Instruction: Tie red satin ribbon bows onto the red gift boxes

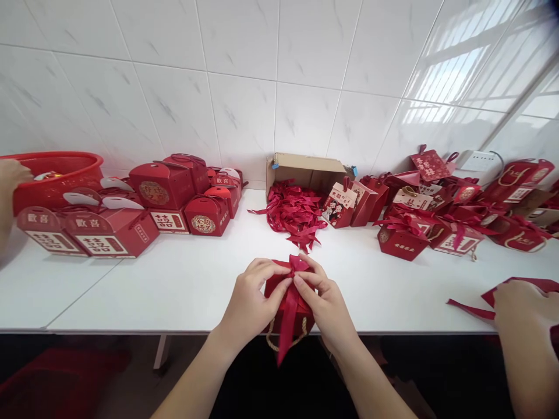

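Note:
Right in front of me, at the near edge of the white table, stands a small red gift box (271,286) with a twisted rope handle (304,329) hanging down its near side. A dark red ribbon (287,327) forms a bow at its top, and one long tail drops past the table edge. My left hand (258,295) pinches the bow from the left with thumb and forefinger. From the other side my right hand (325,297) pinches it too, the thumbs close together at the knot. The fingers partly hide the knot and the box top.
Behind the box, loose ribbons (294,212) spill from a cardboard carton (305,163). Red gift boxes (111,235) stand left, beside a red basin (56,189) with another person's hand (15,174). Ribboned boxes (402,241) crowd the right. Another hand (526,308) works with ribbon at far right.

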A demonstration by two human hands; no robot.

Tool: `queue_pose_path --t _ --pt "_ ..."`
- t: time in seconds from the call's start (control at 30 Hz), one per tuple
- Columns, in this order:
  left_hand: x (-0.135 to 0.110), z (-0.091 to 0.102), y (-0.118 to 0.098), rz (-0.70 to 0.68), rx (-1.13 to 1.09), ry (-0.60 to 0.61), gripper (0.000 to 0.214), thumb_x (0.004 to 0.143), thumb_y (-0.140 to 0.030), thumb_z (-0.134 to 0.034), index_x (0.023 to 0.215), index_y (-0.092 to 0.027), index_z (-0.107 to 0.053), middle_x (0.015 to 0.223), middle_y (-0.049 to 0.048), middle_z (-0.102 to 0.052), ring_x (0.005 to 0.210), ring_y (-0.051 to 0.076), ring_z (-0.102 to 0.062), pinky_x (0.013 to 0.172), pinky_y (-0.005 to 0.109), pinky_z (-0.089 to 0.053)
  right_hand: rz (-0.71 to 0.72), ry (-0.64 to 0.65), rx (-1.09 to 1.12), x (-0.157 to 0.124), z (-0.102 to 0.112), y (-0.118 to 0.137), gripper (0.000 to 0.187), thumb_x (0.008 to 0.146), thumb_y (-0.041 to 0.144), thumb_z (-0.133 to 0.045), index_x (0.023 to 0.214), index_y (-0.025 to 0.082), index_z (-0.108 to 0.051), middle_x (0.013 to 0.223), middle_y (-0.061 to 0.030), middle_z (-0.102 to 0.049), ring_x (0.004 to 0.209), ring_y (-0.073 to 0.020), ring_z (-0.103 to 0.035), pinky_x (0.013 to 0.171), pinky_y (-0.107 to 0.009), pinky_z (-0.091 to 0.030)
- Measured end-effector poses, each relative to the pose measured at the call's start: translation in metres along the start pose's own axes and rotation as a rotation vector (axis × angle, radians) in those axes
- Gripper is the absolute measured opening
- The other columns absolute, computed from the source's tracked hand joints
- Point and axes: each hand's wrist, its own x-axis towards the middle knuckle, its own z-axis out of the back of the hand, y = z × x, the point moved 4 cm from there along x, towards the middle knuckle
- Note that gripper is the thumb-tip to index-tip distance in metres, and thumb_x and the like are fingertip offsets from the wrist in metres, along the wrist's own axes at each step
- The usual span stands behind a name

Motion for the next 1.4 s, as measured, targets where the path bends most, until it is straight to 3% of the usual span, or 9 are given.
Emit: queue_pose_path --t 0.13,0.3,0.43,0.53,0.67,0.8,0.9,1.03,1.4 --pt "0.010 0.002 0.009 0.015 -0.005 -0.004 0.009 0.080 -0.018 -0.066 0.082 -0.020 -0.074 0.081 0.0032 -0.069 0.076 0.015 -0.065 0.072 0.028 -0.054 0.029 0.024 -0.053 0.000 0.004 0.001 0.025 0.084 0.038 -0.059 0.099 0.025 -0.073 0.142 -0.0051 -0.045 0.133 -0.0260 -0.038 0.111 -0.046 -0.030" --pt "0.015 0.008 0.010 -0.183 0.015 0.011 0.009 0.081 -0.014 -0.065 0.079 -0.019 -0.073 0.076 0.0020 -0.071 0.077 0.015 -0.064 0.096 0.037 -0.047 0.253 -0.033 -0.370 0.001 0.017 0.007 0.027 0.086 0.028 -0.055 0.109 0.020 -0.068 0.111 -0.0088 -0.067 0.103 -0.0227 -0.060 0.089 -0.041 -0.047" --pt "0.019 0.014 0.002 -0.328 0.062 0.083 0.011 0.084 -0.013 -0.061 0.085 -0.018 -0.071 0.078 0.0020 -0.072 0.077 0.015 -0.063 0.099 0.041 -0.043 0.435 -0.049 -0.644 -0.014 0.031 0.033 0.032 0.086 0.020 -0.056 0.117 0.020 -0.062 0.092 -0.0050 -0.071 0.084 -0.0200 -0.063 0.079 -0.037 -0.048" --pt "0.022 0.018 -0.002 -0.392 0.061 0.151 0.012 0.085 -0.012 -0.059 0.086 -0.019 -0.069 0.079 0.0015 -0.071 0.075 0.014 -0.063 0.098 0.041 -0.043 0.444 0.164 -0.767 -0.025 0.037 0.066 0.044 0.085 0.024 -0.061 0.128 0.025 -0.055 0.083 -0.0005 -0.071 0.076 -0.0175 -0.063 0.073 -0.031 -0.049" --pt "0.026 0.021 -0.004 -0.424 0.041 0.229 0.014 0.086 -0.010 -0.056 0.088 -0.019 -0.067 0.082 0.0034 -0.070 0.080 0.016 -0.062 0.086 0.036 -0.048 0.394 0.512 -0.853 -0.013 0.037 0.090 0.023 0.091 0.031 -0.054 0.111 0.027 -0.066 0.093 -0.0016 -0.071 0.082 -0.0167 -0.064 0.075 -0.028 -0.049" --pt "0.029 0.023 -0.002 -0.403 0.074 0.287 0.017 0.088 -0.010 -0.053 0.092 -0.020 -0.066 0.087 0.0039 -0.069 0.087 0.016 -0.061 0.083 0.032 -0.048 0.543 0.489 -0.824 0.020 0.030 0.081 0.031 0.093 0.026 -0.051 0.122 0.021 -0.058 0.123 -0.0073 -0.062 0.113 -0.0198 -0.056 0.097 -0.033 -0.044" --pt "0.030 0.025 -0.001 -0.376 0.138 0.296 0.015 0.087 -0.011 -0.054 0.095 -0.020 -0.063 0.090 0.0022 -0.069 0.089 0.016 -0.061 0.091 0.035 -0.044 0.600 0.589 -0.733 0.028 0.019 0.064 0.034 0.089 0.021 -0.058 0.122 0.022 -0.056 0.112 -0.0041 -0.067 0.097 -0.0153 -0.061 0.086 -0.027 -0.048" --pt "0.032 0.025 0.003 -0.275 0.220 0.316 0.013 0.089 -0.015 -0.052 0.100 -0.021 -0.056 0.090 -0.0002 -0.068 0.090 0.016 -0.060 0.098 0.038 -0.039 0.642 0.499 -0.751 0.024 0.017 0.057 0.025 0.090 0.012 -0.051 0.112 0.021 -0.060 0.097 -0.0038 -0.067 0.083 -0.0138 -0.060 0.074 -0.025 -0.049" --pt "0.045 0.023 0.015 -0.217 0.129 0.320 0.013 0.086 -0.024 -0.057 0.098 -0.023 -0.061 0.096 0.0026 -0.071 0.104 0.020 -0.062 0.096 0.038 -0.044 0.759 0.596 -1.222 0.004 0.000 0.058 0.037 0.088 0.003 -0.043 0.122 0.013 -0.054 0.095 -0.0106 -0.057 0.080 -0.0203 -0.053 0.069 -0.034 -0.047"
